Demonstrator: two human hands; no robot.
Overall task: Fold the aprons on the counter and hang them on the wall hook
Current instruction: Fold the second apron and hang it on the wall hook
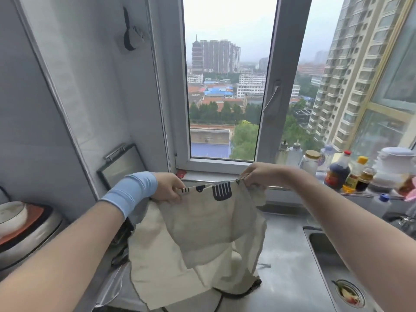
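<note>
At the near right, a sink (319, 248) is set into the steel counter (288, 255), with scraps caught in its single drain (349, 293). A cream cloth (157, 266) with dark trim lies spread on the counter, partly hidden by one grey-beige apron (209, 221) held up above it; whether the cloth is a second apron cannot be told. A lidded pot (22, 228) is seen at the left edge. The apron's patterned top hem is stretched between two hands: one end is pinched in the curled fingers of the left hand (168, 188), the other in the bunched fingertips of the right hand (258, 174). Farther back, two pale squeeze bottles (295, 152) and other bottles crowd the sill by the window (225, 86). One wall hook (135, 38), bearing a dark strap, is mounted high on the left.
</note>
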